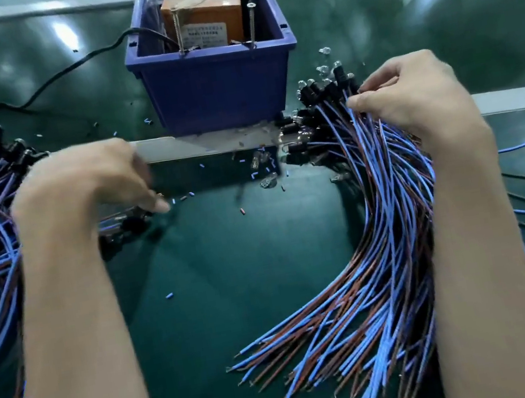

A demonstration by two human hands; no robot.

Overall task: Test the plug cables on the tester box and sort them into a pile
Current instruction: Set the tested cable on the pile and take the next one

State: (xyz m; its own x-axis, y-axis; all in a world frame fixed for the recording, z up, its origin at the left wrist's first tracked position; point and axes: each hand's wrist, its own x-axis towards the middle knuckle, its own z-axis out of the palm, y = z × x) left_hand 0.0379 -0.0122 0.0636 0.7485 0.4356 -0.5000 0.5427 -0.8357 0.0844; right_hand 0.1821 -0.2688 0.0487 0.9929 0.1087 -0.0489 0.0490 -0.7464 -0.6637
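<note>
"What lies under the fingers?"
"A glossy dark green bench top."
"And past them?"
"A pale rail crosses it; farther off, white glare patches."

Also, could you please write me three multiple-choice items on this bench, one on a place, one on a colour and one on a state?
1. Where does the tester box sit? A. on the left pile B. inside the blue bin C. at the mat's near edge
2. What colours are the cables? A. blue and brown B. green and yellow C. all white
3. What is the right hand doing? A. lying flat on the mat B. gripping the bin C. pinching cables
Answers: B, the box stands within the bin's walls; A, the strands show blue and brown; C, its thumb and fingers close on wires near the plugs.
</note>
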